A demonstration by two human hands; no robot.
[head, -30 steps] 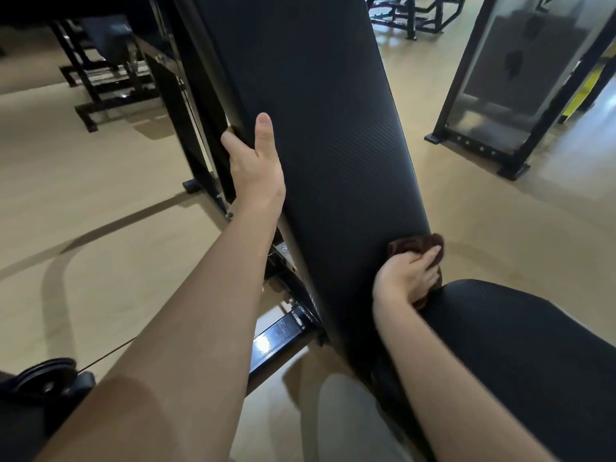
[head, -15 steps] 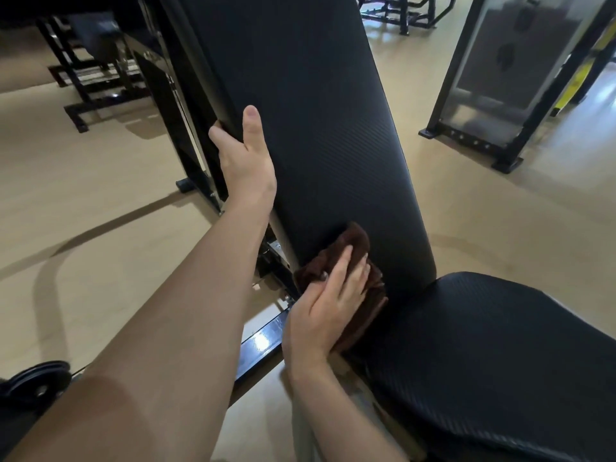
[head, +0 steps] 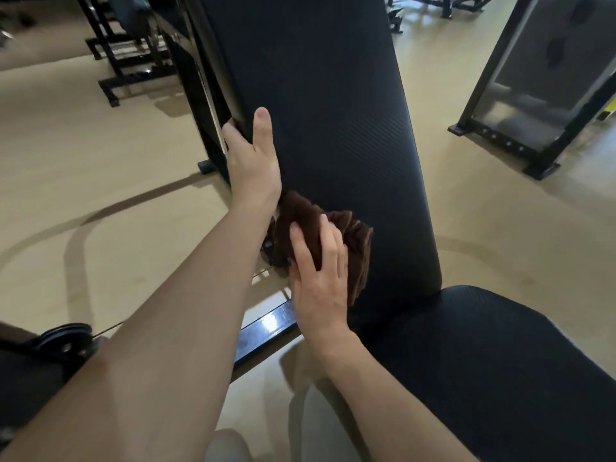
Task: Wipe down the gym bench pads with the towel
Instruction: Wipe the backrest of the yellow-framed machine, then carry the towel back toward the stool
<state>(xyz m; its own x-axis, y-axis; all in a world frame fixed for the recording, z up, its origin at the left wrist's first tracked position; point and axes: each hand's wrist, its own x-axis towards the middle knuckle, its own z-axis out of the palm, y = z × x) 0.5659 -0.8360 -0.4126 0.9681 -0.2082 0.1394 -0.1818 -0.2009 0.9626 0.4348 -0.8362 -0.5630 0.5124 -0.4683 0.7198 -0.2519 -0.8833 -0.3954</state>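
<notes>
A long black back pad (head: 320, 105) rises tilted up the middle of the head view, and a black seat pad (head: 493, 361) lies at the lower right. My left hand (head: 251, 158) grips the back pad's left edge, thumb on the front face and fingers hidden behind it. My right hand (head: 318, 278) presses a crumpled brown towel (head: 350, 241) flat against the lower left part of the back pad, fingers fairly straight over the cloth. Part of the towel bunches out above and to the right of my fingers.
The bench's black steel frame (head: 263, 331) runs under the pads at lower centre. A cable pulley (head: 65, 338) sits at the lower left. Other black machine frames stand at the back left (head: 126, 61) and at the right (head: 533, 105) on the tan floor.
My right hand swept the towel from the back pad's lower right edge leftwards across its bottom, then slightly back to the right. My left hand kept its grip on the pad's edge.
</notes>
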